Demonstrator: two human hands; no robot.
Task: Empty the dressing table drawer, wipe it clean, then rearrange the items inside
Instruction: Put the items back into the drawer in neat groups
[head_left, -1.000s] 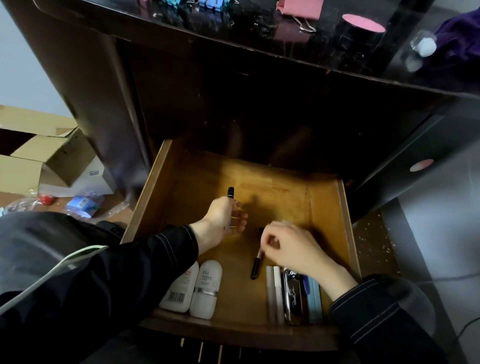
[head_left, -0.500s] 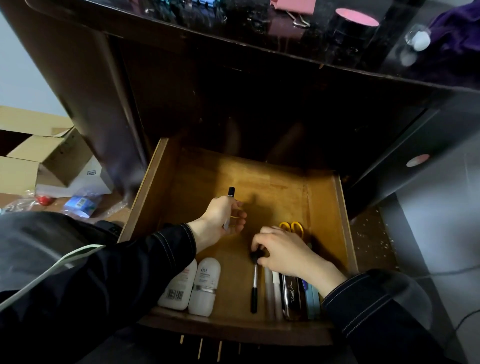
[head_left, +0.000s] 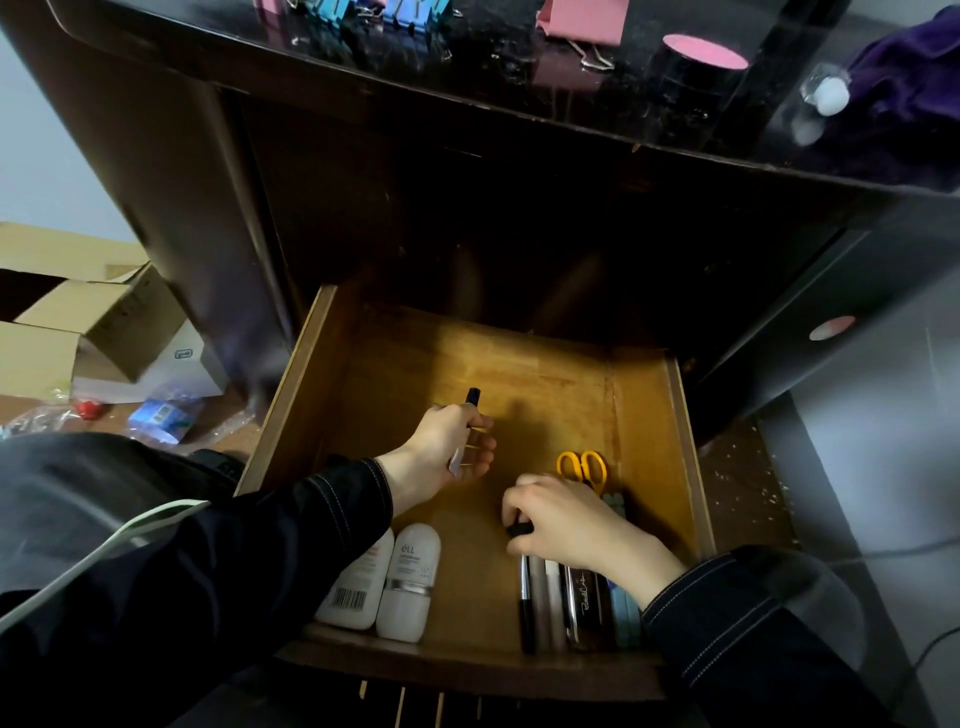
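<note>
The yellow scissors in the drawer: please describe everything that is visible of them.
Only the yellow scissors' two loop handles show, plastic by their look; the blades run under the right hand and are hidden. They lie flat on the wooden drawer floor near its right wall, handles pointing to the back.

The room was dim, with the drawer (head_left: 649, 415) floor warmly lit. Wide-angle distortion bent the edges; corners looked soft.
</note>
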